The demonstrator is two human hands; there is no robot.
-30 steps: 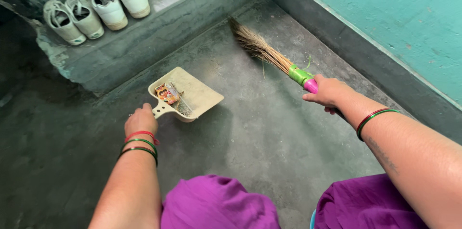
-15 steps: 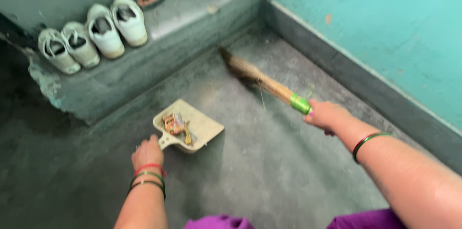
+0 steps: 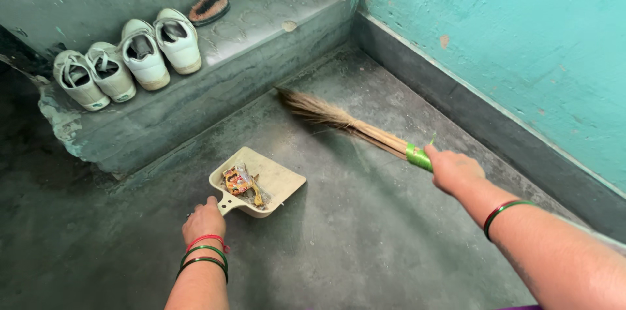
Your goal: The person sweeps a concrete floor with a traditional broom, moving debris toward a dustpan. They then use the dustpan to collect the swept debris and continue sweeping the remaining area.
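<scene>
My left hand [image 3: 203, 220] grips the handle of a cream plastic dustpan [image 3: 275, 181] that rests on the grey cement floor. Coloured wrappers and bits of litter [image 3: 239, 181] lie inside the pan. My right hand [image 3: 454, 169] is closed on the green-banded handle of a straw broom [image 3: 339, 118]. The broom's bristles lie low on the floor and point left toward the step, just beyond the dustpan. Both wrists wear red and green bangles.
A raised cement step [image 3: 261, 33] runs along the back, carrying two pairs of white shoes [image 3: 127, 56] and a dark oval scrubbing brush [image 3: 208, 8]. A teal wall [image 3: 508, 29] with a grey skirting closes the right side and meets the step in a corner.
The broom swung left and down, so its bristles now lie flatter and nearer the step. The view tilted up; my purple-clad knees left the frame. The dustpan stays on the floor in my left hand.
</scene>
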